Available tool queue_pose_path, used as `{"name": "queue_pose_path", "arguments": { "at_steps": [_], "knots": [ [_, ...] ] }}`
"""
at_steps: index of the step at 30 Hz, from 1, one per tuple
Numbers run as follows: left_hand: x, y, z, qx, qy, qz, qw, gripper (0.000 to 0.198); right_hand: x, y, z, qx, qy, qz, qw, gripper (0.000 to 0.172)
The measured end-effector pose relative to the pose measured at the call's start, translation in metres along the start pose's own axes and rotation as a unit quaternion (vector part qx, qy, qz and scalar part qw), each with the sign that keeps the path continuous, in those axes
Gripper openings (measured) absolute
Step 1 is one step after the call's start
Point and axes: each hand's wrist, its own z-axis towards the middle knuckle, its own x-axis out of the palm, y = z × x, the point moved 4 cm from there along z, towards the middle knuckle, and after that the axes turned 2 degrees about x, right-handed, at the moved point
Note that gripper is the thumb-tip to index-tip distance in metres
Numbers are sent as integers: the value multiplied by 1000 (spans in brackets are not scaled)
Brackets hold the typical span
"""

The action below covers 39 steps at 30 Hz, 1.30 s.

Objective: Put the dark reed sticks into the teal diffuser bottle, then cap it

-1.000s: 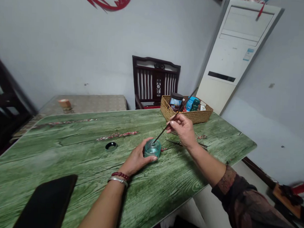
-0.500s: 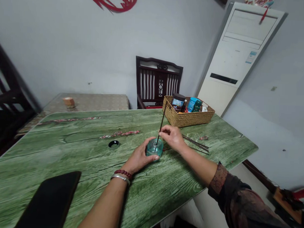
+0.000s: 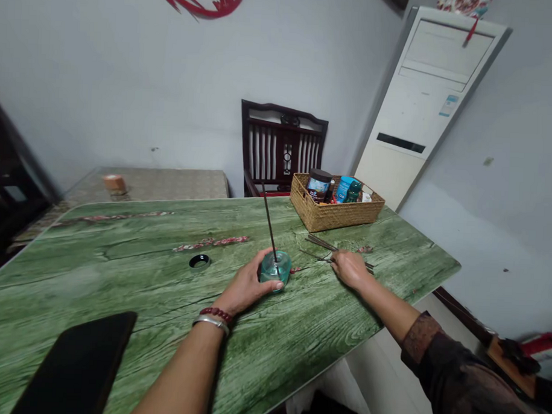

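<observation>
My left hand (image 3: 250,282) is wrapped round a small teal glass bottle (image 3: 280,269) standing on the green wood-patterned table (image 3: 164,300). One thin dark stick (image 3: 269,222) rises from the bottle's mouth, leaning left. To the right, my right hand (image 3: 348,269) is down at several thin dark sticks (image 3: 319,240) lying on the table, its fingers closed on one of them. A black ring-shaped cap (image 3: 199,262) lies left of the bottle.
A wicker basket (image 3: 339,217) with jars and bottles stands at the back right. A black flat object (image 3: 78,363) lies at the front left. Behind are a dark wooden chair (image 3: 285,141) and a lower table (image 3: 168,184) with an orange box (image 3: 114,183).
My right hand has let go of the stick in the bottle and moved right, down to the loose sticks. The stick now leans left. My left hand still holds the bottle.
</observation>
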Motion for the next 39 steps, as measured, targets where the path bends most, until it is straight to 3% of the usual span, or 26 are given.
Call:
{"name": "queue_pose_path", "arguments": {
  "at_steps": [13,17,20,23,27,30,34,39],
  "knots": [
    [0,-2,-1,1,5,-14,1000,84,-1,8,-4,8,-16,-13,1000,29],
    [-1,-2,-1,8,-4,-18,1000,83,-18,6,-2,28,-47,22,998,31],
    [0,-1,-1,9,-1,-18,1000,82,-44,6,1,10,-124,130,984,28],
    [0,0,0,10,3,-14,1000,82,-77,11,2,-50,-193,346,917,20],
    [0,0,0,7,2,-7,1000,82,-112,30,0,-108,-196,622,750,20],
    [0,0,0,11,0,-18,1000,83,-126,50,1,-131,-208,704,666,25],
    [0,-2,0,14,-5,-28,1000,82,-126,73,8,-138,-213,728,637,27],
    [-1,-1,0,31,-15,-27,999,81,-111,94,19,-146,-183,714,659,27]
  ]
}}
